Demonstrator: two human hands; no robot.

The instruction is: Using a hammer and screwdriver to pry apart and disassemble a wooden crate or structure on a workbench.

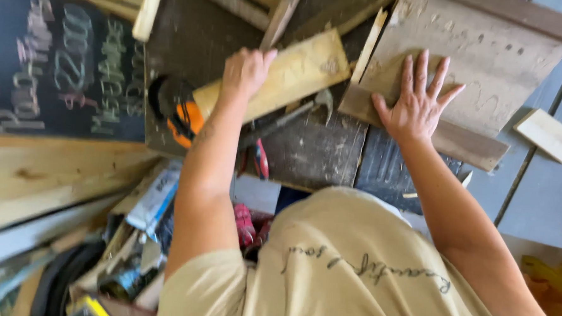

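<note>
Two hands (247, 71) on cluttered wood bench (313, 153).

- Chalkboard (51, 59), far left: dark panel bearing chalk writing.
- Orange-and-black tool (179, 112), just right of the chalkboard, on the dark worktop (313, 150).
- Hammer (295, 114), centre: metal head to the right, handle running down-left.
- Small pale wood block (552, 136), far right, on grey floor planks (544, 201).
- Long pale planks (46, 179), near left.
- Heap of mixed clutter (125, 246), near left, below the planks; single items hard to tell apart.
</note>
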